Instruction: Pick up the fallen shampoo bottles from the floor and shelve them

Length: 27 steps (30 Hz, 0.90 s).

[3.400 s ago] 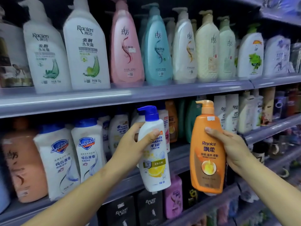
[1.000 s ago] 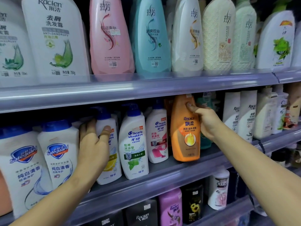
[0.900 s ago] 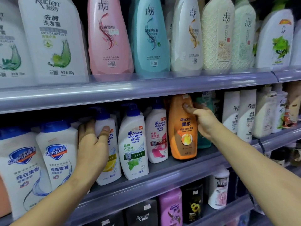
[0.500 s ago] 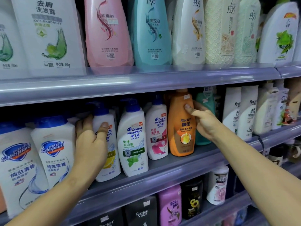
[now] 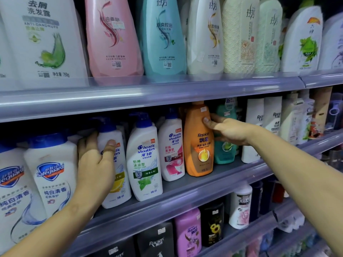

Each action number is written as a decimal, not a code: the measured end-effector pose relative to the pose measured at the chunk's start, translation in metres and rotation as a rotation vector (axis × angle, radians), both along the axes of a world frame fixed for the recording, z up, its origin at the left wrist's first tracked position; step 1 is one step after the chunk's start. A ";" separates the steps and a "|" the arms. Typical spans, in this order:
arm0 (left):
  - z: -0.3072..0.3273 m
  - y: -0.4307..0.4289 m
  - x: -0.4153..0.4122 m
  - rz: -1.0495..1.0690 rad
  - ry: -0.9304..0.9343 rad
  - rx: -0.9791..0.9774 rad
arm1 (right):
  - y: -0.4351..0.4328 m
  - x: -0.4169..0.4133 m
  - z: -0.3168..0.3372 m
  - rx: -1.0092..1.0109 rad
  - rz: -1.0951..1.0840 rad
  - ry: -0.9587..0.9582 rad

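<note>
A white Head & Shoulders bottle with a blue pump and yellow lemon label (image 5: pixel 118 184) stands upright on the middle shelf (image 5: pixel 185 190). My left hand (image 5: pixel 94 164) is wrapped around its left side, thumb across the front. An orange Rejoice bottle (image 5: pixel 198 143) stands upright further right on the same shelf. My right hand (image 5: pixel 228 129) holds its upper right side, thumb pressed on the shoulder.
Two more Head & Shoulders bottles (image 5: pixel 144 164) stand between the held ones. Safeguard bottles (image 5: pixel 52 175) crowd the left, a teal bottle (image 5: pixel 225 151) and white Racien bottles (image 5: pixel 254 130) the right. The upper shelf edge (image 5: pixel 148 91) overhangs closely. Lower shelves hold more bottles.
Both bottles went from held in the air in front of the shelves to standing on the middle shelf. Over the last second the orange bottle slid slightly back and straightened; both hands keep their hold.
</note>
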<state>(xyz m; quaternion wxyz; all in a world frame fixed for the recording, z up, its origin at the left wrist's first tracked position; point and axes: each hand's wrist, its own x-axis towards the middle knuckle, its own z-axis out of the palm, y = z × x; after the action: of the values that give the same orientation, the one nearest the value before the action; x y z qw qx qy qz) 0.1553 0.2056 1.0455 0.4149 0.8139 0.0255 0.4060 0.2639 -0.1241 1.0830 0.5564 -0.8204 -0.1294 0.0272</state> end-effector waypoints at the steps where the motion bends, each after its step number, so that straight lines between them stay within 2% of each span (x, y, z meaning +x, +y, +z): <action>1: 0.000 0.000 0.000 0.001 0.001 -0.001 | 0.001 0.000 0.000 0.011 -0.002 0.002; 7: 0.000 -0.005 -0.002 0.005 0.008 -0.010 | 0.017 -0.005 -0.012 0.381 -0.051 -0.058; 11: 0.000 -0.007 -0.004 0.006 0.009 -0.018 | 0.029 -0.003 -0.020 0.510 -0.155 -0.129; 15: 0.000 -0.006 -0.004 -0.009 0.012 -0.057 | 0.038 -0.004 -0.018 0.491 -0.292 -0.215; 20: -0.003 -0.003 -0.006 -0.049 -0.010 -0.028 | 0.039 -0.010 -0.022 0.390 -0.320 -0.300; 24: -0.013 -0.007 -0.021 -0.082 -0.089 0.068 | 0.038 -0.018 -0.031 0.366 -0.358 -0.333; 27: -0.026 -0.014 -0.041 -0.175 -0.168 0.039 | 0.035 -0.028 -0.040 0.334 -0.386 -0.351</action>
<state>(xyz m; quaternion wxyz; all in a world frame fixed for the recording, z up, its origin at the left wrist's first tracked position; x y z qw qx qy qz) 0.1146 0.1914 1.0198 0.4336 0.7838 -0.0882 0.4357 0.2355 -0.0886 1.0433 0.6476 -0.7191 -0.0682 -0.2427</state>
